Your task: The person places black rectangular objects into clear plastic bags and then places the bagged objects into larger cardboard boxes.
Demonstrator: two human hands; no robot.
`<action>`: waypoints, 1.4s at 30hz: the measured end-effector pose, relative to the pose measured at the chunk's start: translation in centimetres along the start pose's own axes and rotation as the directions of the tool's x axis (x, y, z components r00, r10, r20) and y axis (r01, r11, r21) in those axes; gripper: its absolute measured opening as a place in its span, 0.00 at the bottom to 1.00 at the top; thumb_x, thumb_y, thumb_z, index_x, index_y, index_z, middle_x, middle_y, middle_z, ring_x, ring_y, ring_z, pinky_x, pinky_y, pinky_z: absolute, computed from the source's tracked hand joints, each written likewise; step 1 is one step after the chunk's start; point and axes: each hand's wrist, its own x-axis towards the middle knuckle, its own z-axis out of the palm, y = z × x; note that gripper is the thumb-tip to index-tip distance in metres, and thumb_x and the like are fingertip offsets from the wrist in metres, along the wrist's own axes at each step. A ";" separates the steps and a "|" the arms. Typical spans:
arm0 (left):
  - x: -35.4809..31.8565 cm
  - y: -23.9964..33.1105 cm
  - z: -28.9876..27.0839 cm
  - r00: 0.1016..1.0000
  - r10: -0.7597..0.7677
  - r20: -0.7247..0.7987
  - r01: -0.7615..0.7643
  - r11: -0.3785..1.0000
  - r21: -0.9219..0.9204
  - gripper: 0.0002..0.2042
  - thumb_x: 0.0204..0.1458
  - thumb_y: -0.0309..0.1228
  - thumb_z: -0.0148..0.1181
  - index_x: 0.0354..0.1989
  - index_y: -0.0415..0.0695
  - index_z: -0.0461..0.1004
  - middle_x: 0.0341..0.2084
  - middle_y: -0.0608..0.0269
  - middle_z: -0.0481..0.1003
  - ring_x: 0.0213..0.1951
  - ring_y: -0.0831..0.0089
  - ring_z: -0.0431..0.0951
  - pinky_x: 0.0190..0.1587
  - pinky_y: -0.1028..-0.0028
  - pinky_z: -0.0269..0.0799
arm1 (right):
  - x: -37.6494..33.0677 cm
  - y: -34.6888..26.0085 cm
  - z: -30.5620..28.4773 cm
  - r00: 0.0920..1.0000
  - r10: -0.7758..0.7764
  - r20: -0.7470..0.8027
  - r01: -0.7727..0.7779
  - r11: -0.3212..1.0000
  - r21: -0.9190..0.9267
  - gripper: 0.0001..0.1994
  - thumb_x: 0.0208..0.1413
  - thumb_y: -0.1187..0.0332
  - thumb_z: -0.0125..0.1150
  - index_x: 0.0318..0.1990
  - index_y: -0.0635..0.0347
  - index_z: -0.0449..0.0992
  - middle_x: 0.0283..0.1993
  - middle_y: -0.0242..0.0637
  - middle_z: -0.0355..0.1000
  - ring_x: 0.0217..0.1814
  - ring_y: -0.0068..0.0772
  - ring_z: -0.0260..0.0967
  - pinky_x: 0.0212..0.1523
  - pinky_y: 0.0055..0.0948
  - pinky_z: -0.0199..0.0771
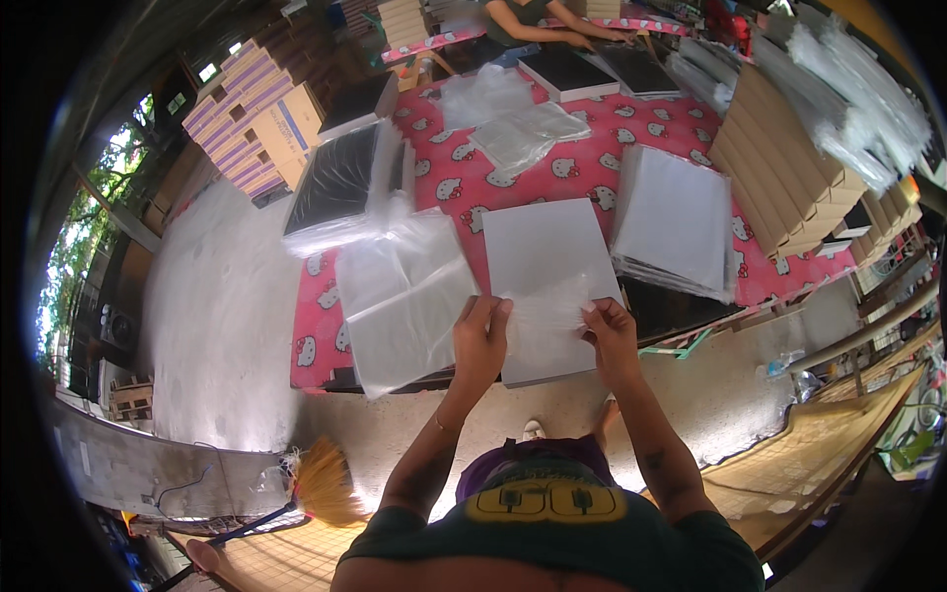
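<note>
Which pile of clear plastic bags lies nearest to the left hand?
The pile of clear bags just beside the left hand, at the table's near edge; the other bag piles lie farther back.

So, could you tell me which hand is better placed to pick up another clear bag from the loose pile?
Probably the left hand. It grips the near edge of the grey board right beside the clear bags, which lie on the left. The right hand would have to cross over the board.

Landmark: the pink patterned table [552, 178].
Cardboard boxes [258, 118]: brown with purple stripes, stacked past its far left corner.
Clear plastic bags [400, 296]: near left edge.
Tan cartons [784, 163]: stacked along its right.
</note>
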 end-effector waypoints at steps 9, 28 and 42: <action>1.0 1.3 -1.1 0.951 -0.303 0.067 0.310 0.929 -0.200 0.10 0.60 0.33 0.52 0.32 0.39 0.69 0.17 0.62 0.67 0.20 0.77 0.64 0.23 0.74 0.61 | -3.8 -1.5 1.6 0.998 0.044 0.045 -0.043 0.999 -0.022 0.13 0.57 0.62 0.61 0.45 0.58 0.70 0.34 0.30 0.70 0.38 0.26 0.70 0.44 0.31 0.72; 0.6 3.4 5.6 0.990 -0.116 0.086 0.115 0.993 0.015 0.14 0.58 0.34 0.54 0.24 0.38 0.65 0.13 0.51 0.65 0.16 0.56 0.66 0.21 0.62 0.61 | -2.7 0.5 2.0 0.997 0.044 -0.056 -0.034 0.985 0.167 0.05 0.61 0.65 0.56 0.40 0.53 0.74 0.37 0.25 0.73 0.43 0.21 0.69 0.50 0.32 0.67; 3.5 1.0 9.2 0.971 0.232 0.063 -0.234 0.972 0.031 0.06 0.51 0.23 0.60 0.31 0.40 0.67 0.26 0.54 0.71 0.26 0.53 0.71 0.29 0.62 0.67 | 4.5 -2.5 -3.4 0.948 0.212 0.235 -0.256 0.951 0.173 0.19 0.58 0.61 0.59 0.55 0.55 0.67 0.49 0.32 0.71 0.51 0.26 0.67 0.54 0.31 0.66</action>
